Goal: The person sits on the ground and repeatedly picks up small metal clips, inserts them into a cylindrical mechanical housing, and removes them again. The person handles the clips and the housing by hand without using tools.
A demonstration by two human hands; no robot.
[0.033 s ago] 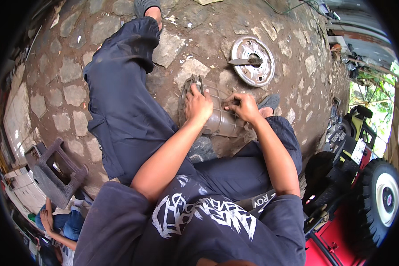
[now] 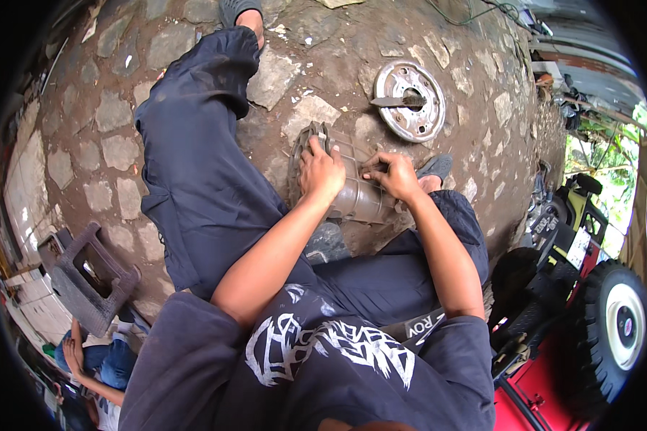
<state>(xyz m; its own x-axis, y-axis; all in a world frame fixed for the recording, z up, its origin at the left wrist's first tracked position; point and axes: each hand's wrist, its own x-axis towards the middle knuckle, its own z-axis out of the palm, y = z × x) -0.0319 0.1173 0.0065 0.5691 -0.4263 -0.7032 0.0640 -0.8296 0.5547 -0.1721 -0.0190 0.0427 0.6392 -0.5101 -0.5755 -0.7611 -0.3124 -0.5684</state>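
Observation:
On the stony ground between my legs lies a brown-grey ribbed metal casing (image 2: pixel 358 197), looking like a gearbox housing, with a flanged rim at its left end. My left hand (image 2: pixel 320 172) rests on the casing by that rim, fingers spread over it and thumb apart. Over the casing's right part, my right hand (image 2: pixel 394 176) is bent, thumb and fingers pressed together; what they pinch, if anything, is too small to make out. Beyond it lies a round metal disc (image 2: pixel 433 115) with holes, and a flat pointed dark metal piece (image 2: pixel 389 102) rests across its middle.
A dark plastic stool (image 2: pixel 86 287) lies on its side at the left, near another person (image 2: pixel 113 363) seated there. A red vehicle (image 2: pixel 546 381) with a big black tyre (image 2: pixel 595 337) stands at the right. A thin cable (image 2: pixel 471 16) runs along the ground at the far right.

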